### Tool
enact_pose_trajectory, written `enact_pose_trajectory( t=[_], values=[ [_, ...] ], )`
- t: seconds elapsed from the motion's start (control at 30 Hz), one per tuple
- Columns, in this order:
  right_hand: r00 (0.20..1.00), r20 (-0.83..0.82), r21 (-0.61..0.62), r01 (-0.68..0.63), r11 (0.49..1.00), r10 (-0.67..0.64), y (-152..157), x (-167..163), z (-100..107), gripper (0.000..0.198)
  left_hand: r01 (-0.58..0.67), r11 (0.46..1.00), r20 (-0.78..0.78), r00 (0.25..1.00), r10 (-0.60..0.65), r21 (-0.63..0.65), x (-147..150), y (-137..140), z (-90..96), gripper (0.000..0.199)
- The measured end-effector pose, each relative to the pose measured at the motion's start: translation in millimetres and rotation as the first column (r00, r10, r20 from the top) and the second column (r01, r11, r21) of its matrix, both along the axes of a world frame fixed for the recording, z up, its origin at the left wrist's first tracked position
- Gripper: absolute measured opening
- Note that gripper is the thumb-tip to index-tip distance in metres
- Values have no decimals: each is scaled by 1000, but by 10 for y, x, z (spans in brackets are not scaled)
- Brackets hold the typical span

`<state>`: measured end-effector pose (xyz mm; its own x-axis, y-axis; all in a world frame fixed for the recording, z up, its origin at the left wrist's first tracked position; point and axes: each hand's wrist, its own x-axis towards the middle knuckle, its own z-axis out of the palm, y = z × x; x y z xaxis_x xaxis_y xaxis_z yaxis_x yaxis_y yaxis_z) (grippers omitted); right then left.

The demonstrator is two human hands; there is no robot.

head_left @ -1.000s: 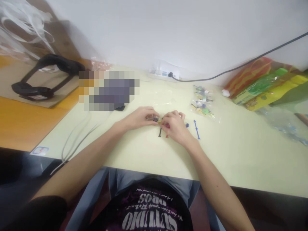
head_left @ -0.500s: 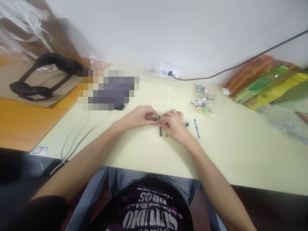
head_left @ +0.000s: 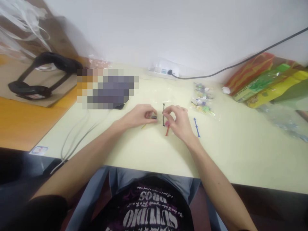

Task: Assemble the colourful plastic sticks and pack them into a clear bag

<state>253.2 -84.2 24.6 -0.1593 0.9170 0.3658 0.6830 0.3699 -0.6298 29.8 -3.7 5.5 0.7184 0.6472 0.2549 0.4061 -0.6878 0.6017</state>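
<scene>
- Pinching the black rod (head_left: 164, 118) near its middle with thumb and fingertips, the right hand (head_left: 178, 121) has little contact on it, so the rod could swivel or slip if the squeeze eases.
- Curling around a small dark piece (head_left: 154, 117), the left hand (head_left: 141, 115) seems to grasp it with thumb and fingers; much of it is hidden, so a poor hold could go unnoticed.
- Dipping the right hand could knock the red stick (head_left: 166, 132) or the pink piece (head_left: 166, 123), both close by its thumb.
- Squeezing hard might bend or snap so thin a rod.
- Looking slender and straight, the rod has an arrow-like tip at the far end and a slightly wider near end.
- Lying between the two hands, over the pale table (head_left: 144, 150), it points away from the person; whether it touches the surface, I cannot tell.
</scene>
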Motion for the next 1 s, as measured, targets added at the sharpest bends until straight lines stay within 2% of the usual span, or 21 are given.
enact_pose_trajectory(
  t=[0.33, 0.5, 0.63, 0.77, 0.87, 1.0],
  values=[
    [998, -68, 24, 13, 1000, -12, 2, -11, -4, 9, -35, 999, 50, 998, 34, 25, 34, -21, -31, 28],
    [974, -225, 14, 28, 1000, -24, 15, 1, -16, 9, -21, 1000, 97, 995, 19, 23, 36, -17, -19, 30],
    [898, -439, -16, 16, 1000, -22, 38, 11, 4, 10, -32, 999, 163, 986, 33, -8, 32, -15, -11, 35],
    [760, -648, -126, -41, 991, -51, 59, 19, 47, 25, -22, 988, 293, 954, 67, -154, 53, -52, 4, 34],
    [685, -726, -177, -92, 980, -67, 61, 30, 56, 33, 9, 963, 393, 914, 101, -268, 88, -91, 6, 34],
    [643, -764, -189, -151, 970, -48, 51, 44, 35, 33, 27, 929, 482, 860, 166, -369, 138, -130, -8, 39]
  ],
)
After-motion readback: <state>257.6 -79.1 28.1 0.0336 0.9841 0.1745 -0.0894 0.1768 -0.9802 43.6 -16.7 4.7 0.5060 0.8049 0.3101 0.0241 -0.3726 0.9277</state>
